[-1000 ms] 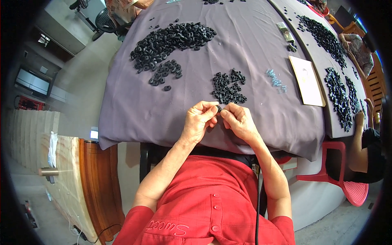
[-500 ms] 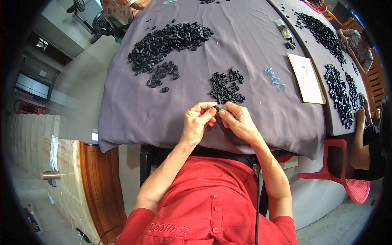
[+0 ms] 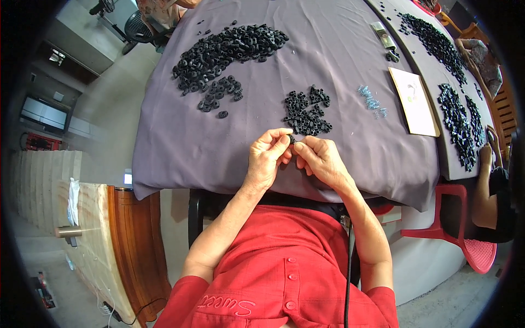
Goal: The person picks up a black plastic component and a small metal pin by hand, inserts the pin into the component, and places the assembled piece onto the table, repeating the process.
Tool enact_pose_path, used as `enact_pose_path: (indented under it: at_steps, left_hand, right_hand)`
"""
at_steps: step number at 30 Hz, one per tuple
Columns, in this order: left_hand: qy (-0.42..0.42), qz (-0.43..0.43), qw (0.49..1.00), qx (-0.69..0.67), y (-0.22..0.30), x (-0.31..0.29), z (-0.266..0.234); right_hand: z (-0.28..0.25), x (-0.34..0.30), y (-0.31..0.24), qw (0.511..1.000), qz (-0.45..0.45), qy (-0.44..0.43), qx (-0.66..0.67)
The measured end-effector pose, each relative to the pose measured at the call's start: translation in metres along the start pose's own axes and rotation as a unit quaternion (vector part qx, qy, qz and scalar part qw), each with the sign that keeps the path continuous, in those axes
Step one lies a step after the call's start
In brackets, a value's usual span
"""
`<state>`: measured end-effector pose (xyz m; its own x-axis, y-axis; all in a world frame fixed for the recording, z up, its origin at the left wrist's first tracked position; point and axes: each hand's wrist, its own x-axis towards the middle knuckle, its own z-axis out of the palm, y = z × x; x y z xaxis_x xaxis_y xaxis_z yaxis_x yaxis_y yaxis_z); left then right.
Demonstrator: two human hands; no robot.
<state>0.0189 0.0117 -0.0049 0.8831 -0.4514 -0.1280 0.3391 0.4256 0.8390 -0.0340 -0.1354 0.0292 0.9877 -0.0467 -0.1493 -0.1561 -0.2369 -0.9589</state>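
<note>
Both my hands meet over the near edge of a grey cloth-covered table. My left hand [image 3: 266, 154] pinches a small black ribbed plastic part [image 3: 291, 140] between thumb and forefinger. From the other side, my right hand [image 3: 321, 158] closes its thumb and forefinger against the same part; whatever else lies between those fingertips is hidden. Just beyond my hands is a small pile of black hollow plastic pieces [image 3: 306, 113]. Farther off to the left spreads a larger heap of black ribbed round parts [image 3: 227, 52]. Small clear-blue springs [image 3: 369, 98] are scattered to the right.
A pale board [image 3: 414, 101] lies right of the springs, with a small packet [image 3: 384, 36] beyond it. On the adjoining table at right are more black parts [image 3: 458, 123], with other people's arms beside them. A red plastic chair [image 3: 437, 218] stands at the right.
My hands stay together on the black part, with my fingers shifting slightly around it. The whole view has moved a little; the piles look the same.
</note>
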Motion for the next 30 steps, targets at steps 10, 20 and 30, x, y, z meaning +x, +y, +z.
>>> enact_pose_path:
  at_steps: [10,20,30]
  left_hand:
    - [0.007,-0.011,1.000,0.022,0.004,-0.001,0.001]
    - [-0.019,-0.014,1.000,0.013,0.001,0.001,-0.003]
    - [-0.038,0.000,0.999,0.019,0.000,-0.001,-0.008]
  right_hand:
    - [-0.006,0.000,-0.004,0.999,0.002,-0.040,-0.002]
    - [-0.007,0.000,-0.007,0.999,-0.006,-0.031,-0.007]
    - [-0.001,0.002,0.003,0.997,-0.061,0.009,-0.038]
